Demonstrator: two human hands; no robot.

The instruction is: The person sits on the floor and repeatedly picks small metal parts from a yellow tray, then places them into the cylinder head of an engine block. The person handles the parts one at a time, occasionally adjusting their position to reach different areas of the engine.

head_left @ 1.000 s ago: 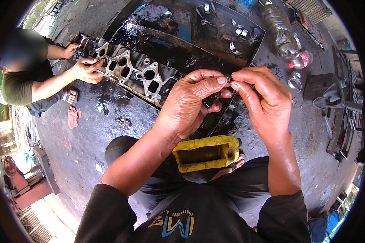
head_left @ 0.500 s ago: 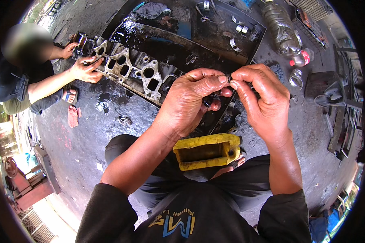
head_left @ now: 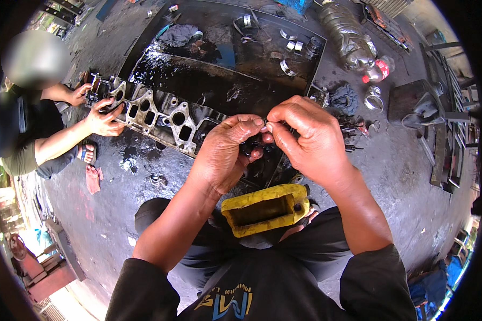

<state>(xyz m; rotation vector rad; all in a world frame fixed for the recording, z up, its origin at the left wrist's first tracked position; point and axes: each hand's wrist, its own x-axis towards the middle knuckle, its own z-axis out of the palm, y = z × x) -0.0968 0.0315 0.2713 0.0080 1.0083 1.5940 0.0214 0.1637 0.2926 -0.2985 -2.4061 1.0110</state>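
My left hand (head_left: 225,150) and my right hand (head_left: 311,138) meet tip to tip over the near edge of a metal tray. Thumb and forefinger of each are pinched together on one small dark piece, too small to name. Something black and shiny shows below my left thumb, among the curled fingers. Just left of my left hand lies a long, oily engine cylinder head (head_left: 185,140) with flanged ports. A co-worker's hands (head_left: 106,119) rest on its far left end. Below my hands, between my knees, stands a yellow plastic jug (head_left: 297,193) with its side cut open.
The oily black tray (head_left: 284,25) holds several curved metal shells (head_left: 288,68) and a grey rag (head_left: 178,35). Right of it are a large clear bottle (head_left: 348,40), a red-capped bottle (head_left: 379,69), a dark cloth (head_left: 344,99) and a metal ring (head_left: 374,99). A red cloth (head_left: 93,179) lies at left.
The whole view has shifted, so most things sit lower and further left in the picture. My hands keep the same fingertip pinch. The co-worker's hands stay on the cylinder head.
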